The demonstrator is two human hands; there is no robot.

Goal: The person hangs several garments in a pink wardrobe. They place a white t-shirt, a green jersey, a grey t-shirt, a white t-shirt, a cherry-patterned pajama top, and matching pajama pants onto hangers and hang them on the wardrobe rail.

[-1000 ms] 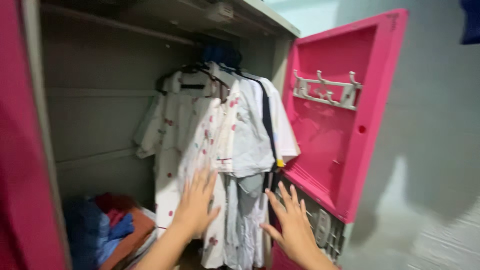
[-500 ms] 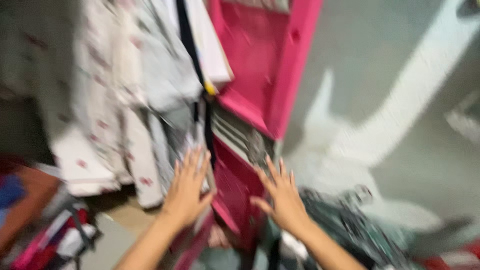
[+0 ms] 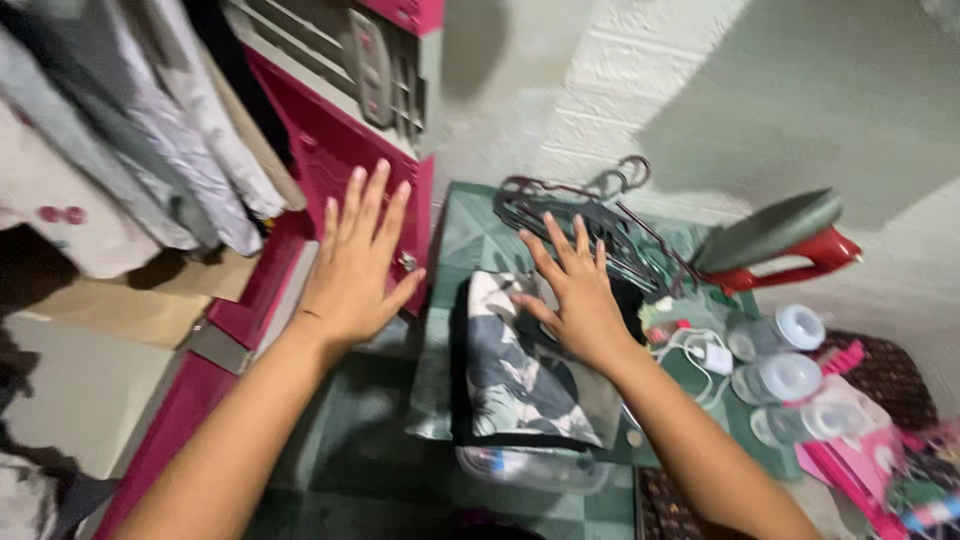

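- Green tiled floor [image 3: 350,470] beside a pink wardrobe [image 3: 330,165], pale wall behind; view looks down from above.
- Left hand [image 3: 355,265]: fingers spread flat, holding nothing, hovering in front of the wardrobe's lower pink panel.
- Right hand [image 3: 575,300]: fingers splayed, palm down, resting on the upper end of a folded patterned cloth [image 3: 510,375]; no grip closed.
- Folded patterned cloth: lies on the floor atop a clear lidded box [image 3: 530,470], long axis running away from the person; directly beneath the right hand, to the right of the left hand. Right hand is nearer.
- Dark clothes hangers [image 3: 590,215]: heaped just beyond the right fingers.
- Red-handled iron [image 3: 780,245]: tilted, further right.
- Clear bottles [image 3: 785,355]: clustered near the iron.
- Hanging clothes [image 3: 130,140]: upper left, inside the wardrobe.
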